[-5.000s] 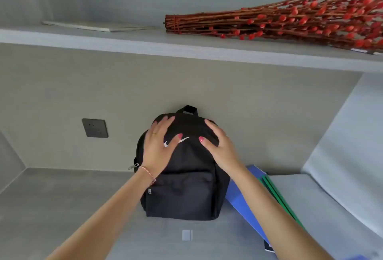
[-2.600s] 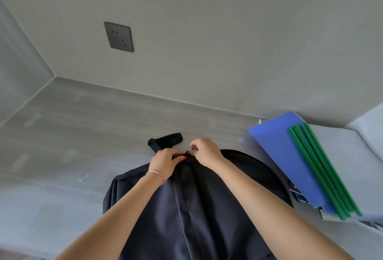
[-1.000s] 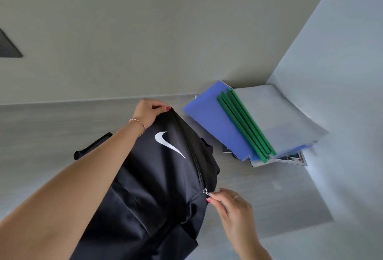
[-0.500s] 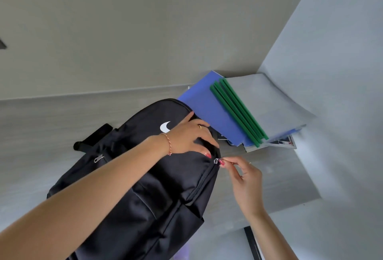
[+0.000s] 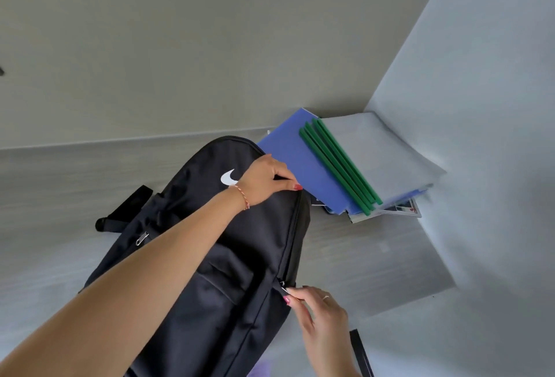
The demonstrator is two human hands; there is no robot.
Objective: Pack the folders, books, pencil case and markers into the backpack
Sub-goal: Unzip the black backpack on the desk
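— Judging progress, we find packing not begun: the backpack [image 5: 216,256] lies on the desk [image 5: 375,256], our left hand [image 5: 264,180] gripping its top edge, our right hand [image 5: 318,313] pinching the zip pull [image 5: 283,286] low on its side.

— And the contents?

— The folders [image 5: 324,166] sit stacked over books just beside the backpack, none inside. Pencil case and markers: we cannot identify them.
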